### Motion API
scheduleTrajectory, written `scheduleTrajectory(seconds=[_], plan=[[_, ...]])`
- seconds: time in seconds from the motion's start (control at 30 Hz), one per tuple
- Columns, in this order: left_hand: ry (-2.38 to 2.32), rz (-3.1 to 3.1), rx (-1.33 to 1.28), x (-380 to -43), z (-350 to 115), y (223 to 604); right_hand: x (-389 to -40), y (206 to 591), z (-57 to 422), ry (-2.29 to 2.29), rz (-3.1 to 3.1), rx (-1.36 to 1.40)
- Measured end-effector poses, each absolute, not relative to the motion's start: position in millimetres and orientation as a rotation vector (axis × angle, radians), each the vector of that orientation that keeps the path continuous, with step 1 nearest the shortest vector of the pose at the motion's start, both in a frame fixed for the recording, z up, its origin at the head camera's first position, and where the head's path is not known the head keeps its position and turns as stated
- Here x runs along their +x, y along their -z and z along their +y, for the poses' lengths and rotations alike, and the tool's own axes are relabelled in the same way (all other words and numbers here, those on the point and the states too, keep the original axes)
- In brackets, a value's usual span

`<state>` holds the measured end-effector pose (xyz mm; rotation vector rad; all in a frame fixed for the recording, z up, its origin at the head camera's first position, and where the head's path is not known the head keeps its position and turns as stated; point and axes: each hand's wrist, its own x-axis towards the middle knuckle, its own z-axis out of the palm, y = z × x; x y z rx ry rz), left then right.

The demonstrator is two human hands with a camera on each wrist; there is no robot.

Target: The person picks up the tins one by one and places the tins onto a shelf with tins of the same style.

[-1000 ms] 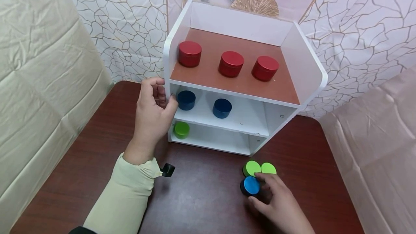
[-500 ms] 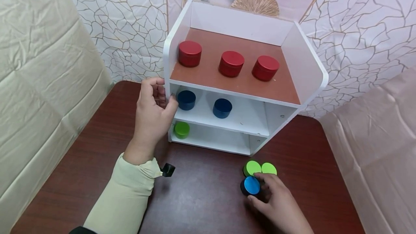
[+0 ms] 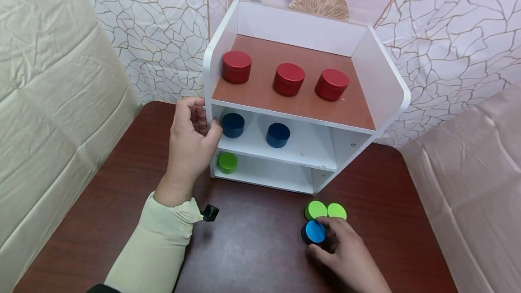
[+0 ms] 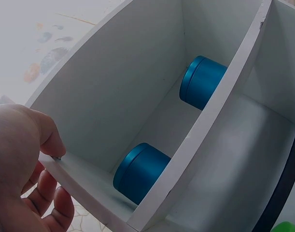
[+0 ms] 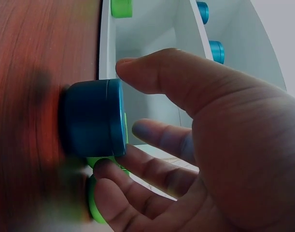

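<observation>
The tins wear plain, glossy lids; the backdrop (image 3: 163, 26) carries a printed crackle pattern with fan shapes (image 3: 319, 3) in silver and gold behind the shelf unit (image 3: 264, 176). The right hand (image 3: 350, 252) spans the loose blue tin (image 3: 315, 232), thumb at one edge of the lid and a fingertip at the other; whether they press on it I cannot tell; that tin stands upright on the dark table (image 3: 252, 234), in front of the shelf unit, two green tins (image 3: 316, 210) crowding close behind it. The left hand (image 3: 191, 144) grips the shelf unit's left side panel, thumb over its front edge, fingers curled outside; three red tins (image 3: 289, 79) stand on the brown top, two shelved blue tins (image 3: 278, 135) on the middle level, one shelved green tin (image 3: 227, 163) at lower left.
</observation>
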<state>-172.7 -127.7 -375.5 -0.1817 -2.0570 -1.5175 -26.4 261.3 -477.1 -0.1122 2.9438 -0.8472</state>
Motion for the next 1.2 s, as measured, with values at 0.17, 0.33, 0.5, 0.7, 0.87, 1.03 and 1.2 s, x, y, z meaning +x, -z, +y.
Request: scheduleTrajectory(seconds=[0.17,0.33,0.5,0.7,0.87,1.03,1.2], plan=[[1.515,-2.06,-0.181,-172.8,-128.3,375.9,-27.7,478.6,260.6,0.848,2.937,-0.104],[1.518,-2.06,-0.184,-173.2,-127.9,375.8,-29.5,479.8,259.7,0.822,2.929,-0.085],[1.506,-2.049,-0.183,-173.8,-127.5,375.7,-31.4,479.2,258.0,0.788,2.919,-0.056],[1.503,-2.05,-0.177,-174.0,-127.7,376.0,-32.4,481.5,256.8,0.79,2.912,-0.035],[1.508,-2.05,-0.179,-174.2,-127.9,376.2,-32.7,485.4,255.4,0.808,2.957,-0.055],[1.513,-2.051,-0.181,-174.3,-127.7,376.3,-32.9,486.8,254.2,0.821,2.964,-0.074],[1.512,-2.055,-0.183,-174.1,-127.4,376.2,-33.5,486.6,253.8,0.811,2.941,-0.059]])
